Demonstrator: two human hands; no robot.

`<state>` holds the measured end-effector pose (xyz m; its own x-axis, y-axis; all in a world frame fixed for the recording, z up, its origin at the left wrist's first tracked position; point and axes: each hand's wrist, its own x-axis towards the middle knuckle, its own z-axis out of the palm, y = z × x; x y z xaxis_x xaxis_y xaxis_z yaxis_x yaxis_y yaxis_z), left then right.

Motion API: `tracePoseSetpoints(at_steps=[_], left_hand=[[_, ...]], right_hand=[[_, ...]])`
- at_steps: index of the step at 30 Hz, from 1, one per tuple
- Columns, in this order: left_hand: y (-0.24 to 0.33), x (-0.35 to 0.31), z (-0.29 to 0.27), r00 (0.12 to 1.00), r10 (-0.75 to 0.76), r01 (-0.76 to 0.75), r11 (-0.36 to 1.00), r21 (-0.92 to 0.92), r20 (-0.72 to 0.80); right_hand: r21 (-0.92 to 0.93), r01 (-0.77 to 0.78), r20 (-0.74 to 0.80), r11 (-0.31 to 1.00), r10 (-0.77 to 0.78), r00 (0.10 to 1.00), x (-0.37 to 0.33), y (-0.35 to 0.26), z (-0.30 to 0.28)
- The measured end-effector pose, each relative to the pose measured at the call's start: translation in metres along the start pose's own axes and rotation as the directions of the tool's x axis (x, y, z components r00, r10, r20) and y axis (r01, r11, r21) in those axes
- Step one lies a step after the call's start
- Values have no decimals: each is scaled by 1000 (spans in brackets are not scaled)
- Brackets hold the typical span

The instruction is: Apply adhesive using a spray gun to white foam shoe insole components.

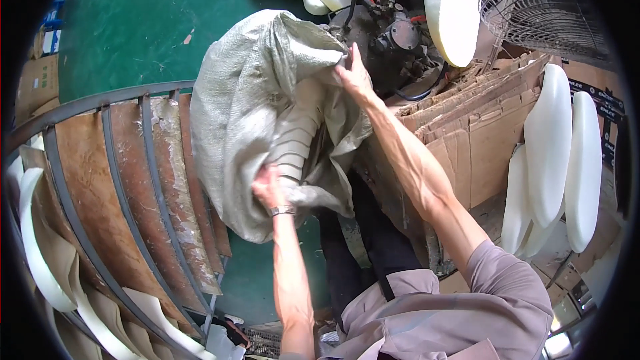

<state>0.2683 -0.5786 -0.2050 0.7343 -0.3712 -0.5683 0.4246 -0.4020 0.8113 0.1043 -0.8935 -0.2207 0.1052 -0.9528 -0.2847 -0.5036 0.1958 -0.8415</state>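
Observation:
A large pale woven sack (230, 113) sits in front of me with its mouth toward me. Inside the opening shows a row of pale curved pieces (293, 150), stacked closely with dark gaps between them. My right hand (355, 80) is closed on the sack's rim at the upper right, thumb and fingers pinching the cloth. Lower down, my left hand (269, 188) is closed on the sack's near edge, beside the curved pieces; it is slightly blurred and its fingers are partly hidden. A watch (281, 211) circles my left wrist.
A curved metal rack (107, 153) holding brown sheets stands at left. Flattened cardboard (477, 133) leans at right, with white foam-like pieces (550, 147) beyond. Behind the sack are a dirty compressor-like machine (400, 37) with hoses and a wire fan guard (533, 10). The floor (133, 27) is green.

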Motion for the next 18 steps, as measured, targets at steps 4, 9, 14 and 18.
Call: tracePoseSetpoints(at_steps=[4, 9, 14, 18], left_hand=[[106, 40, -30, 934, 262, -178, 930, 320, -243], [148, 64, -30, 884, 312, -397, 894, -206, -349], [143, 60, -5, 932, 308, -342, 922, -181, -194], [134, 65, -10, 939, 319, -320, 947, 11, -131]], right_hand=[[78, -210, 418, 974, 159, 894, -14, -40, 1], [-43, -282, 916, 958, 151, 372, -74, -68, 54], [-230, 667, 476, 709, -516, 712, 85, -53, 67], [144, 899, 336, 414, -875, 349, 173, -137, 86]])
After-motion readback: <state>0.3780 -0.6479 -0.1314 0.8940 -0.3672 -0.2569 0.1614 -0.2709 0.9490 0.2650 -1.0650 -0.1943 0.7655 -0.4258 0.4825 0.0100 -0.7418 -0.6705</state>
